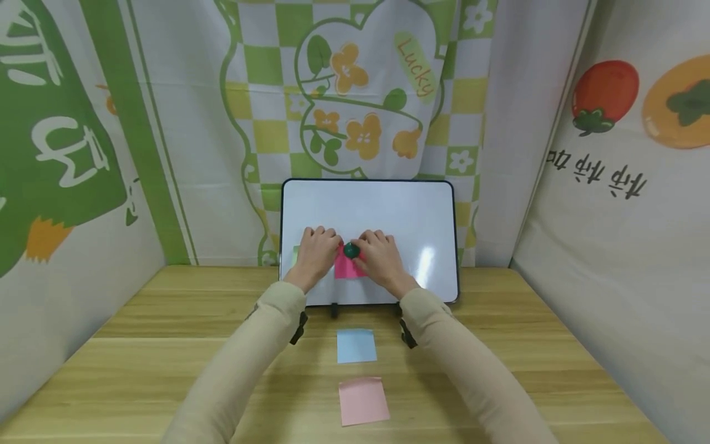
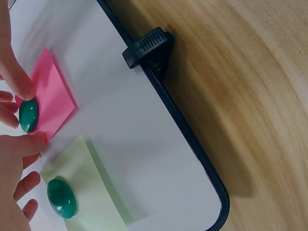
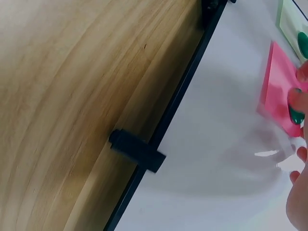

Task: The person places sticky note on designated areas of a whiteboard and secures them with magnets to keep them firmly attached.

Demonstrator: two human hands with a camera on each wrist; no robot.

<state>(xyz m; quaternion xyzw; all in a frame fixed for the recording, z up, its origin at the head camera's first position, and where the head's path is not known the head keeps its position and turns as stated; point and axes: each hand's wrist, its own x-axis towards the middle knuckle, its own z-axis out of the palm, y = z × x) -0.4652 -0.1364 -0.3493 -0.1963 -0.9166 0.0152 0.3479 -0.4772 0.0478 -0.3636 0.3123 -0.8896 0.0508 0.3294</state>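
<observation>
A bright pink sticky note [image 1: 345, 269] lies against the whiteboard [image 1: 366, 206]. My left hand [image 1: 317, 251] pinches the note's upper left corner between thumb and finger. At the note's top edge, my right hand [image 1: 381, 256] holds a round green magnet [image 1: 351, 250] with thumb and fingertips. The left wrist view shows this magnet over the pink paper, between the two hands. Left of it, a pale green sticky note [image 2: 89, 183] is on the board under a second green magnet [image 2: 61, 198]; in the head view my left hand mostly hides that note.
A light blue sticky note [image 1: 356, 346] and a pale pink sticky note [image 1: 363, 402] lie on the wooden table [image 1: 166, 357] in front of the board. Black feet [image 1: 334, 310] support the board's lower edge. Behind it hangs a patterned curtain [image 1: 266, 68].
</observation>
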